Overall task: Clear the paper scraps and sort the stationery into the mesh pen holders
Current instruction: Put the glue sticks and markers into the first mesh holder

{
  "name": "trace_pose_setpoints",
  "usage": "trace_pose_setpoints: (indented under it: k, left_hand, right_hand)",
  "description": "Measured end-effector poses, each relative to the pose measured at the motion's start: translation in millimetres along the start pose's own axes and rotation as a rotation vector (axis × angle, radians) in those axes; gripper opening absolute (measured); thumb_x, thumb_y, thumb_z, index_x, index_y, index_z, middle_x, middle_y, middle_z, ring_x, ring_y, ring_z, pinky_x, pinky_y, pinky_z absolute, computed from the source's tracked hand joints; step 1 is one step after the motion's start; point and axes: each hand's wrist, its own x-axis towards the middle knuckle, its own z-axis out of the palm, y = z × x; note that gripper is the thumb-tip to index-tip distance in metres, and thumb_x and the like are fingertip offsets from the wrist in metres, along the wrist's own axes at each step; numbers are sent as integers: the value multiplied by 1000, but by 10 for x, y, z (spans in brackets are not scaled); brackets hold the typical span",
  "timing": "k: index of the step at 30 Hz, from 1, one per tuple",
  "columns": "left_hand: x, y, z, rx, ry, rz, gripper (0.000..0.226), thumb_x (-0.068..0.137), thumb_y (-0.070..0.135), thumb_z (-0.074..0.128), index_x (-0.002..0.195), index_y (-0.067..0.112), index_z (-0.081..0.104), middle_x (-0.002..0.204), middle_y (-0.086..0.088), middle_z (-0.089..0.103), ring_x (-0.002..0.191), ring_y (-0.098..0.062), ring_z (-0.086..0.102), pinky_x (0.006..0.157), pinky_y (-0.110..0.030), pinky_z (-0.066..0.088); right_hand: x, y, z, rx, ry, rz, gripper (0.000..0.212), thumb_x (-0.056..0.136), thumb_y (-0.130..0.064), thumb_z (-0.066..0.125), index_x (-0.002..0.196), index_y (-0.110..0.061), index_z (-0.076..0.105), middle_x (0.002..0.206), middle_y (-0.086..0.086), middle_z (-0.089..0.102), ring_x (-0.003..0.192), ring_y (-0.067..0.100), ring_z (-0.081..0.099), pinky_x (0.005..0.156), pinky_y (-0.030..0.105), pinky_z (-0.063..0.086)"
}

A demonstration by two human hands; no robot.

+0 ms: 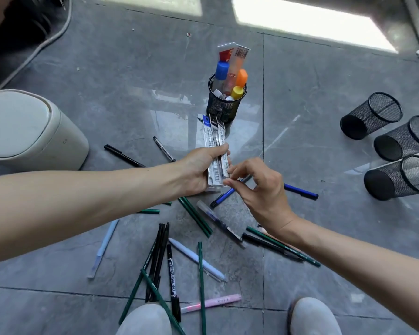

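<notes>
left hand (198, 170): grips a fan of refill packs (214, 139), held above the floor just in front of the upright holder
right hand (259, 187): fingers curled, thumb and fingertips pinch the packs' lower end
upright holder (224, 107): standing on the floor (107, 93), stuffed with capped markers and glue sticks
empty holders (370, 116): three, lying on their sides at far right, well apart from the hands
loose pens and pencils (196, 218): scattered on the floor beneath both arms
bin (29, 131): left, lid closed
</notes>
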Motion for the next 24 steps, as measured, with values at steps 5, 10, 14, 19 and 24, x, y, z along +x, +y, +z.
trace_pose_setpoints:
  k: [5,10,14,19,24]
  left_hand:
    - [-31,21,42,113,-52,25,18,93,24,56,83,10,59,66,-3,61,51,-13,62,49,-24,52]
    - [-38,-2,24,178,-76,-21,18,92,24,58,81,10,63,61,-1,66,55,-13,64,54,-27,54]
    - [-60,-51,0,215,-122,-61,18,92,22,58,82,8,61,67,-7,64,53,-18,63,51,-30,55]
    - [-56,-62,-6,192,-133,-68,17,93,24,56,86,9,61,75,-9,66,59,-20,66,52,-30,55]
    - [-120,-65,-21,208,-183,-115,17,94,22,54,93,7,60,72,-10,69,61,-20,69,52,-31,56]
  right_hand:
    - [-15,46,-60,0,-52,15,18,73,-17,75,70,-5,63,71,-4,58,71,27,64,62,33,48]
    - [28,103,-174,89,-163,35,14,74,-16,73,73,-3,69,70,4,65,64,17,59,60,23,47]
    - [76,95,-195,48,-210,49,14,75,-18,70,74,-5,68,69,4,64,60,9,53,60,18,43]
    - [101,29,-259,34,-286,38,18,77,-40,66,76,-23,59,72,-6,58,69,-1,48,65,12,37]
    - [88,34,-244,15,-422,113,19,72,-27,79,75,-21,61,78,-10,49,79,2,45,69,15,37]
